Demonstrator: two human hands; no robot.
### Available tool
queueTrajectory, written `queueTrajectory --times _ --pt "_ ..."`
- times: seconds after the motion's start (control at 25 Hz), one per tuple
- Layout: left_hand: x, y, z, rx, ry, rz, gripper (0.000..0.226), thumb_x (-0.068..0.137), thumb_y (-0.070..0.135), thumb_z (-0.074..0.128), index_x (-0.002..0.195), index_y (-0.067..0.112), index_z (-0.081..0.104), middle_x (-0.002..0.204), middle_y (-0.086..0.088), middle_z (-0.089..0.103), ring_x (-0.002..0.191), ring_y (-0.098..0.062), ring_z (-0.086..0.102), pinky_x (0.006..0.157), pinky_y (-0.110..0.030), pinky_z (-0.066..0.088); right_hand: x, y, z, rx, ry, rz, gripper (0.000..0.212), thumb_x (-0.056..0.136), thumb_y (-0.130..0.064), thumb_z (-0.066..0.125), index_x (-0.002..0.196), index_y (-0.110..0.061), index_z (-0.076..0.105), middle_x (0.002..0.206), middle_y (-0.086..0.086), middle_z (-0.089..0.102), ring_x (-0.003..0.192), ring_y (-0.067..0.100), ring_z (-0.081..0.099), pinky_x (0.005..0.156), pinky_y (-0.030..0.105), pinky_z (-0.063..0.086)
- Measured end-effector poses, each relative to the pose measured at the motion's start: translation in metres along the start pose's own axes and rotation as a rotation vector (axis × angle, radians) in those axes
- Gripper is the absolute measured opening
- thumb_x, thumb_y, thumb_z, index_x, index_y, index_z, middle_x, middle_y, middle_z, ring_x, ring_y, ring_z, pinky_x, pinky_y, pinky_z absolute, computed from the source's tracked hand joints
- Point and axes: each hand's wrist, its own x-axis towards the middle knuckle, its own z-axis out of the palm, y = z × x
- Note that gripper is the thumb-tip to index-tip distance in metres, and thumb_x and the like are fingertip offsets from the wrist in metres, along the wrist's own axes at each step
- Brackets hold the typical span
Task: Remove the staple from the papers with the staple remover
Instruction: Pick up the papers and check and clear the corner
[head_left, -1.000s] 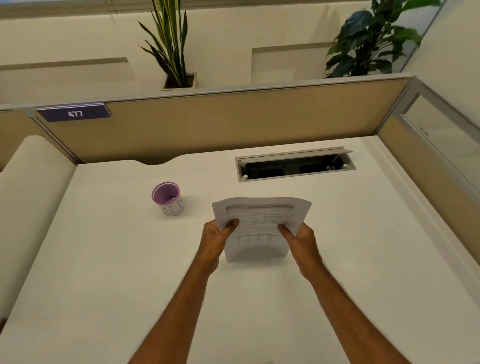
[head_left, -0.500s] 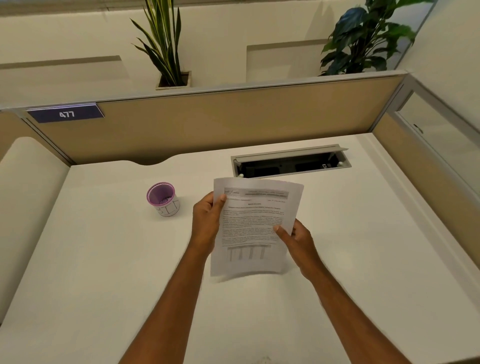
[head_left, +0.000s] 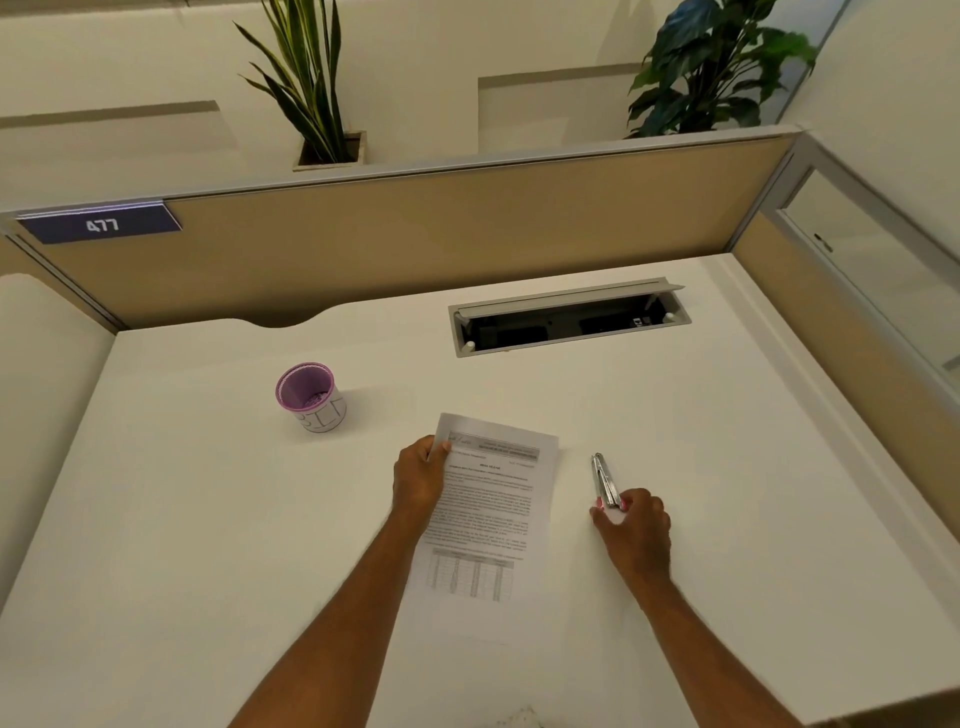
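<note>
- Papers (head_left: 493, 519): one printed stack, lying flat on the surface (head_left: 208, 519) near the middle, with a table printed toward its near end. The staple itself is too small to make out.
- Staple remover (head_left: 604, 480): one, metallic, lying on the surface just right of the papers, its far tip pointing away from the person.
- Hands: two, both bare, forearms reaching in from the near edge.
- Left hand (head_left: 418, 478): resting on the papers' far-left corner, fingers (head_left: 436, 451) curling together over that edge and pinching it.
- Right hand (head_left: 634, 525): lying at the near end of the remover, fingers (head_left: 605, 512) closing together on that end.
- Cup (head_left: 310, 397): one, purple-rimmed, standing upright well left of the papers, with marks drawn on its white side.
- Cable hatch (head_left: 569, 322): one, a long rectangular opening set into the surface beyond the papers, its lid standing raised.
- Surface: white, wide, curving in with a notch at its far-left edge.
- Partitions (head_left: 441, 234): tan panels running along the far and right sides, a glass pane showing on the right one.
- Number plate (head_left: 101, 224): one, dark blue, hanging on the far panel at left.
- Plants: two, standing behind the far panel, a spiky-leaved one (head_left: 306, 78) left of centre and a broad-leaved one (head_left: 717, 67) at right.
- Walls: pale cream, rising behind the plants.
</note>
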Motion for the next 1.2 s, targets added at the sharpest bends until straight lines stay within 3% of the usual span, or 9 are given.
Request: queueTrajectory --times 0.12,0.28,0.36,0.44,0.56,0.68,0.76,0.92,1.2 --pt "-0.001 -0.003 0.001 -0.008 -0.016 0.021 0.037 0.104 0.038 0.053 0.093 0.006 0.067 0.09 -0.013 0.077 0.082 -0.035 0.075 0.075 -0.056 0.062 0.004 -0.011 -0.011 0.224 0.001 -0.013 0.034 0.082 -0.029 0.082 0.104 -0.016 0.059 0.105 0.003 0.057 0.101 0.029 0.059 0.077 0.034 0.047" --pt "-0.004 -0.002 0.0 -0.061 -0.014 0.093 0.047 0.103 0.049 0.047 0.093 0.006 0.063 0.092 -0.019 0.073 0.083 -0.042 0.071 0.072 -0.057 0.06 0.001 -0.06 -0.035 0.546 0.03 -0.087 0.032 0.086 -0.017 0.079 0.112 -0.018 0.059 0.11 0.003 0.067 0.1 0.011 0.065 0.09 0.023 0.05" --pt "-0.004 0.0 -0.001 -0.071 -0.011 0.126 0.053 0.101 0.054 0.047 0.09 0.005 0.063 0.09 -0.022 0.071 0.076 -0.039 0.069 0.067 -0.052 0.058 -0.003 -0.094 -0.045 0.699 -0.037 -0.108 0.03 0.091 -0.015 0.074 0.109 -0.014 0.051 0.098 0.012 0.074 0.082 0.008 0.07 0.078 0.015 0.052" --pt "-0.005 0.004 0.0 -0.072 -0.023 0.161 0.06 0.097 0.061 0.047 0.087 0.003 0.061 0.085 -0.023 0.069 0.069 -0.028 0.063 0.064 -0.045 0.053 -0.006 -0.127 -0.052 0.746 -0.111 -0.176 0.032 0.094 -0.018 0.071 0.103 -0.014 0.041 0.082 0.009 0.073 0.069 0.014 0.068 0.066 0.022 0.055" --pt "-0.005 0.01 0.001 -0.041 -0.046 0.178 0.05 0.1 0.053 0.048 0.083 0.008 0.062 0.077 -0.017 0.068 0.066 -0.021 0.062 0.062 -0.04 0.051 -0.007 -0.166 -0.053 0.594 -0.271 -0.314 0.037 0.096 -0.029 0.07 0.102 -0.019 0.035 0.078 -0.001 0.061 0.065 0.004 0.066 0.059 0.033 0.058" --pt "-0.006 0.017 0.002 -0.015 -0.065 0.189 0.034 0.106 0.038 0.048 0.082 0.021 0.066 0.077 -0.004 0.071 0.068 -0.024 0.069 0.062 -0.039 0.056 -0.004 -0.189 -0.046 0.091 -0.354 -0.55 0.039 0.097 -0.057 0.054 0.11 -0.025 0.034 0.08 -0.005 0.059 0.065 0.011 0.067 0.057 0.025 0.053" --pt "-0.009 0.021 0.001 0.008 -0.064 0.217 0.031 0.107 0.035 0.048 0.083 0.026 0.066 0.078 0.001 0.072 0.069 -0.023 0.072 0.062 -0.034 0.057 0.0 -0.196 -0.039 -0.042 -0.385 -0.65 0.042 0.098 -0.064 0.039 0.12 -0.029 0.035 0.091 -0.008 0.058 0.073 0.014 0.066 0.064 0.023 0.053" --pt "-0.013 0.023 0.0 0.043 -0.057 0.268 0.03 0.108 0.033 0.048 0.087 0.023 0.068 0.076 0.004 0.071 0.066 -0.012 0.069 0.059 -0.025 0.055 0.014 -0.2 -0.025 -0.111 -0.375 -0.783 0.044 0.097 -0.051 0.059 0.133 -0.03 0.045 0.131 -0.003 0.056 0.111 0.014 0.057 0.089 0.027 0.051" --pt "-0.011 0.02 0.003 0.062 -0.07 0.315 0.03 0.106 0.037 0.049 0.096 0.023 0.073 0.079 0.004 0.074 0.07 -0.017 0.07 0.066 -0.037 0.057 0.019 -0.205 -0.02 -0.22 -0.464 -0.858 0.047 0.09 -0.047 0.072 0.131 -0.028 0.06 0.132 -0.004 0.061 0.115 0.014 0.051 0.096 0.031 0.045"
